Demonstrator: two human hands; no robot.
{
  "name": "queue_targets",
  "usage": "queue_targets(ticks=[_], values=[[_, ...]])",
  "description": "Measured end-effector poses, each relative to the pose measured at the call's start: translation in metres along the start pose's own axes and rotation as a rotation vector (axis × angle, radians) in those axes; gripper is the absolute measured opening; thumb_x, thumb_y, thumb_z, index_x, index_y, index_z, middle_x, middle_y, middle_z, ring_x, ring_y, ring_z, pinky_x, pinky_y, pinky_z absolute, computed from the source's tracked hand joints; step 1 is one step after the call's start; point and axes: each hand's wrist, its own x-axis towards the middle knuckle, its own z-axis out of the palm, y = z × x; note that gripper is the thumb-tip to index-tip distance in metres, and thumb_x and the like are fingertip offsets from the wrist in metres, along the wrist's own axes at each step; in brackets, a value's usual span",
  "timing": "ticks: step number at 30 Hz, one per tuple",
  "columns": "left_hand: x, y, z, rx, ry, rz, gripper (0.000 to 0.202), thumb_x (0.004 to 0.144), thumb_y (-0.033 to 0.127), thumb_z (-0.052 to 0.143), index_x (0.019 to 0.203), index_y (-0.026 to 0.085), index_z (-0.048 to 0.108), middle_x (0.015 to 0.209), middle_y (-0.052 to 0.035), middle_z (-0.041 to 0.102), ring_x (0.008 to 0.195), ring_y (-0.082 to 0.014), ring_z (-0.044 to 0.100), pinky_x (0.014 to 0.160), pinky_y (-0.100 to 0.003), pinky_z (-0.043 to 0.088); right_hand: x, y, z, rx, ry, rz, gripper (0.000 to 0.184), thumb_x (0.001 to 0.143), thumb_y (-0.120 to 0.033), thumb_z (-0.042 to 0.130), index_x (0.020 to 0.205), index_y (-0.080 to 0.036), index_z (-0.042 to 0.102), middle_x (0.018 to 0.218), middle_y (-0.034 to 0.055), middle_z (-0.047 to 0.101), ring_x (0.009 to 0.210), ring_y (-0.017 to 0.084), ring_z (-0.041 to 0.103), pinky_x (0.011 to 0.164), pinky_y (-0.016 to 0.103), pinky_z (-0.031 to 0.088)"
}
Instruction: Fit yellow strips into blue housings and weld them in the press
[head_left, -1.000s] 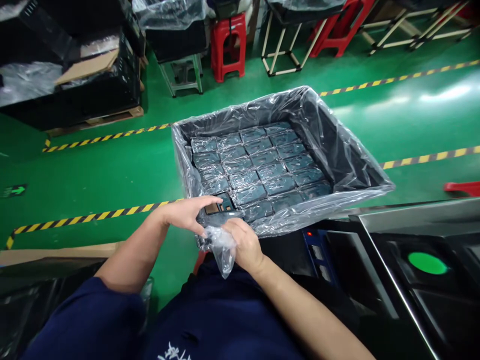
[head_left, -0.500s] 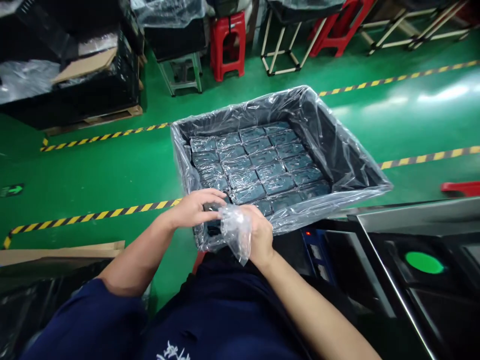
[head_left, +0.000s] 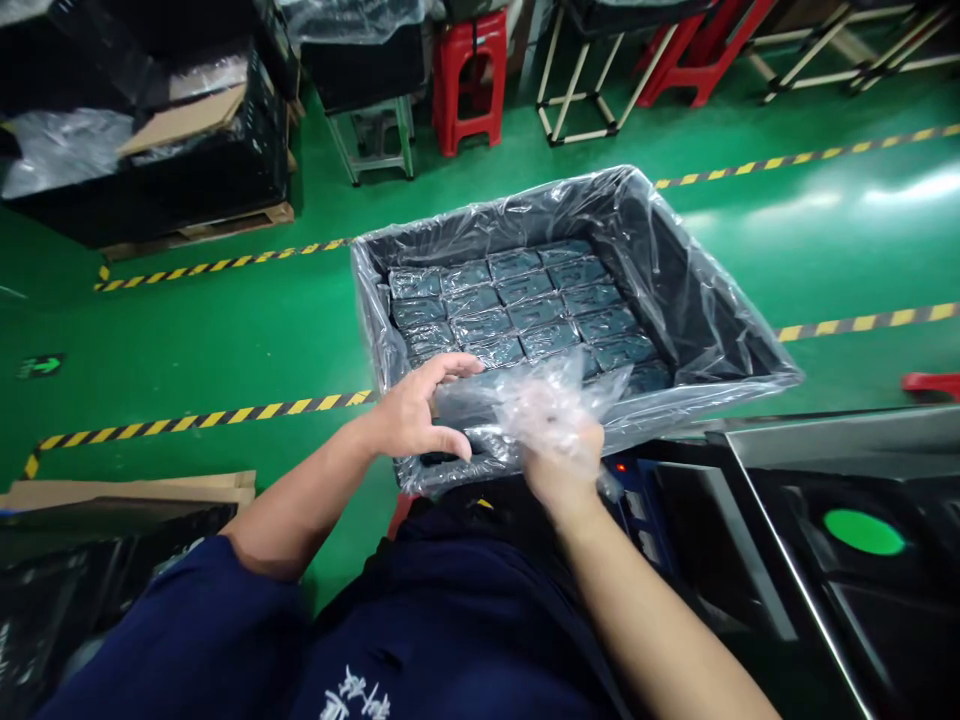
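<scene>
A clear plastic bag [head_left: 551, 395], crumpled and blurred by motion, is gripped in my right hand [head_left: 566, 455] above the near side of the bin. Parts of that hand are seen through the film. My left hand [head_left: 412, 405] is at the near left corner, its thumb and fingers apart. Just right of its fingertips lies a blurred dark area; whether it is a separate piece I cannot tell. The black bin [head_left: 701, 290] is lined with clear plastic film and holds rows of dark, film-wrapped packs [head_left: 525, 290]. The nearest packs are partly hidden by my hands.
A dark machine with a green round patch [head_left: 862, 532] stands at the near right. Flat cardboard [head_left: 135, 488] lies at the left. Beyond the bin are a red stool [head_left: 471, 85], a metal stool [head_left: 371, 150] and black crates [head_left: 202, 175]. Yellow-black tape [head_left: 225, 415] marks the green floor.
My right hand has moved right with the plastic bag, which has spread out. My left hand has shifted slightly right, and its thumb and fingers are wider apart. The whole view has shifted slightly.
</scene>
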Motion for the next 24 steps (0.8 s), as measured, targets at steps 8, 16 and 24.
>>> queue_targets(ticks=[8, 16, 24], values=[[0.011, -0.017, 0.043, -0.281, -0.098, -0.404, 0.048, 0.080, 0.048, 0.070, 0.119, 0.020, 0.067, 0.108, -0.0066, 0.073, 0.099, -0.0249, 0.067, 0.092, -0.040, 0.053, 0.017, 0.000, -0.007, 0.553, 0.037, 0.438, 0.034, 0.058, -0.039, 0.085, 0.079, -0.021, 0.064, 0.068, -0.0027, 0.060, 0.060, 0.014, 0.058, 0.064, 0.032, 0.055], [0.025, -0.035, 0.039, -0.499, 0.415, -0.654, 0.011, 0.078, 0.026, 0.069, 0.072, 0.017, 0.067, 0.062, 0.0024, 0.058, 0.057, -0.0090, 0.048, 0.057, -0.023, 0.042, 0.031, 0.034, -0.026, 0.307, 0.290, 0.420, 0.030, 0.061, -0.039, 0.082, 0.081, -0.022, 0.067, 0.076, 0.0007, 0.068, 0.068, 0.019, 0.063, 0.079, 0.041, 0.056], [0.066, -0.009, 0.068, -0.834, 0.108, -0.602, 0.016, 0.073, 0.025, 0.076, 0.081, 0.013, 0.069, 0.080, -0.0030, 0.070, 0.078, -0.0139, 0.063, 0.084, -0.031, 0.051, 0.038, 0.028, -0.019, 0.221, -0.353, 0.230, 0.052, 0.062, -0.045, 0.085, 0.105, -0.020, 0.070, 0.107, 0.0050, 0.074, 0.104, 0.024, 0.067, 0.103, 0.043, 0.048]])
